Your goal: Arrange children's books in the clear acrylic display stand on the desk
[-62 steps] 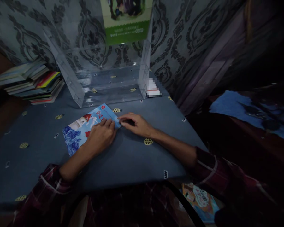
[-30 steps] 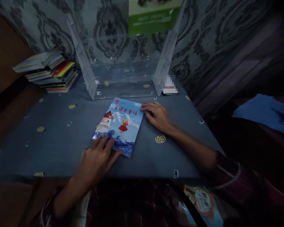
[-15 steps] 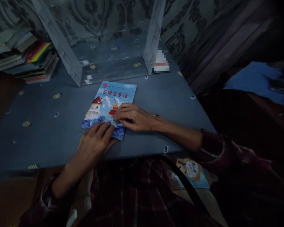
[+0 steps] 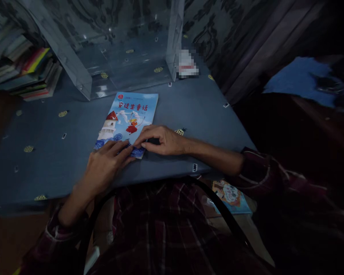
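A thin storybook [image 4: 133,118] with a blue cover and red Chinese title lies face up on the table. The cover shows a white tower with a red roof, white birds and a figure in red. My left hand [image 4: 106,162] rests over its lower left part, fingers stretched across the cover and thumb near the front edge. My right hand [image 4: 162,140] is bent over the lower right part, thumb and fingers drawn together at the cover. Whether anything is between those fingertips is hidden. Both sets of fingertips nearly meet.
Beyond the book stands a clear plastic case [image 4: 84,82]. A stack of books [image 4: 43,74] rises at the far left. A blurred white object [image 4: 187,65] is right of the case. Below the table [image 4: 74,133], another picture book [image 4: 229,194] lies at right.
My right hand has slid down the cover toward the lower edge, uncovering the figure in red. My left hand stays on the book's lower left. The whole view has shifted slightly.
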Tool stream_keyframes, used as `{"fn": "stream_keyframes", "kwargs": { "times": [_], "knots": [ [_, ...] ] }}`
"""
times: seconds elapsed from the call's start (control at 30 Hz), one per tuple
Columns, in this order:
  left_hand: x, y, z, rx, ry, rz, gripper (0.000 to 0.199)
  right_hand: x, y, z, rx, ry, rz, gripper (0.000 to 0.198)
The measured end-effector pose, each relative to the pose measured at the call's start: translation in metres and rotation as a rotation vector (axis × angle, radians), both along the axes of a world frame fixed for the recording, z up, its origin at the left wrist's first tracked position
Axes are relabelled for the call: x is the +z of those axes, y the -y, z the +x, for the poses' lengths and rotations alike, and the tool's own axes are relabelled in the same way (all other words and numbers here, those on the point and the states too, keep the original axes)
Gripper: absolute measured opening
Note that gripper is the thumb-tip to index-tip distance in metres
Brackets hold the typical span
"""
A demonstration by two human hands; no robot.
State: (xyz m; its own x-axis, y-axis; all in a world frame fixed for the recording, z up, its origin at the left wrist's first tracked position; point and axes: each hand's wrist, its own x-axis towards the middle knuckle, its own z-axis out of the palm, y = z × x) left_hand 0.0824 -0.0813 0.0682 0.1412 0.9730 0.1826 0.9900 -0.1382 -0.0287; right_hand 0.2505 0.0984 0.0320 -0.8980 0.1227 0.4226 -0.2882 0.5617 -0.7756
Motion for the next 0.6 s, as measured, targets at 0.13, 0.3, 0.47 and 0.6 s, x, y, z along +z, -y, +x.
{"fn": "stream_keyframes", "kwargs": {
  "times": [0.13, 0.3, 0.47, 0.6],
  "knots": [
    [-0.0011, -0.0002, -0.0041, -0.044, 0.017, 0.048, 0.032, -0.0002, 0.0050, 0.0076, -0.026, -0.015, -0.025, 0.022],
    [-0.0023, -0.0009, -0.0069, -0.068, 0.032, 0.064, 0.033, -0.0002, 0.0067, 0.0101, -0.037, -0.014, -0.024, 0.023],
    [-0.0018, -0.0010, -0.0080, -0.066, 0.079, 0.038, 0.036, 0.0012, 0.0058, 0.0103, -0.032, 0.000, -0.028, 0.024],
    [0.0011, -0.0014, -0.0087, -0.075, 0.083, 0.027, 0.037, 0.0028, 0.0054, 0.0115, -0.024, 0.000, -0.021, 0.024]
  ]
}}
